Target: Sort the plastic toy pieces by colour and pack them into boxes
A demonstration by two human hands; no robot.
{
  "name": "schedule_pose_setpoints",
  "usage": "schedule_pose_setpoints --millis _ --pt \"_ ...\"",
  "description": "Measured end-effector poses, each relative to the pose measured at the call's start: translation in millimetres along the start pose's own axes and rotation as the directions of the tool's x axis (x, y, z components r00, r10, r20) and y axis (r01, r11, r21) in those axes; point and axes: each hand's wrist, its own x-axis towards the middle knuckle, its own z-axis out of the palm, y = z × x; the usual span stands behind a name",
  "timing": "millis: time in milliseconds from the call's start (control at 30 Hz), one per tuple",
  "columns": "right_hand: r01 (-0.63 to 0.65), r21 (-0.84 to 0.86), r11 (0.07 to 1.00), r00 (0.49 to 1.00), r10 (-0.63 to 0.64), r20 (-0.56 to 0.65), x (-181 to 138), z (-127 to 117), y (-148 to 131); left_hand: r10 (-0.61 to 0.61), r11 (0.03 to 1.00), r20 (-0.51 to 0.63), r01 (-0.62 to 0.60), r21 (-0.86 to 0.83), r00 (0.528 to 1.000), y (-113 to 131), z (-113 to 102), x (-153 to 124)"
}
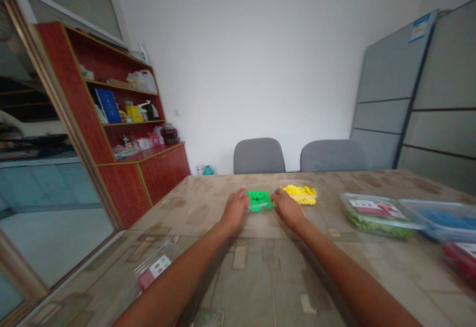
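A clear plastic box with bright green pieces [259, 200] stands on the table between my hands. My left hand [235, 208] grips its left side, fingers curled against the wall. On its right side my right hand [286, 205] holds it with bent fingers. Just beyond my right hand is another clear box, filled with yellow pieces [299, 194]. What the small pieces are, I cannot make out.
A lidded box with green contents [379, 215], a box of blue pieces [446, 220] and a red-filled box [461, 257] stand at the right. A clear labelled package [156, 270] lies by my left forearm. Two grey chairs [259, 156] are behind the table [256, 267].
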Motion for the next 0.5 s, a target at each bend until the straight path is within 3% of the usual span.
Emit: schedule_pose_setpoints --millis 133,300,433,500 --pt "0.093 0.036 0.995 0.995 -0.092 -0.039 -29 -20 -6 0.079 0.996 0.040 -0.080 0.027 0.996 3 -10 -33" --pt "0.254 0.109 0.961 0.967 -0.251 -0.038 -102 -50 -33 0.168 0.984 0.085 -0.173 0.045 0.982 45 -46 -105" --pt "0.442 0.083 0.893 0.890 -0.424 -0.166 -164 -66 -55 0.179 0.982 0.159 -0.187 0.033 0.971 74 -59 -171" --pt "0.493 0.080 0.866 0.867 -0.482 -0.125 -189 -70 -62 0.204 0.979 0.175 -0.202 -0.030 0.963 78 -54 -199"
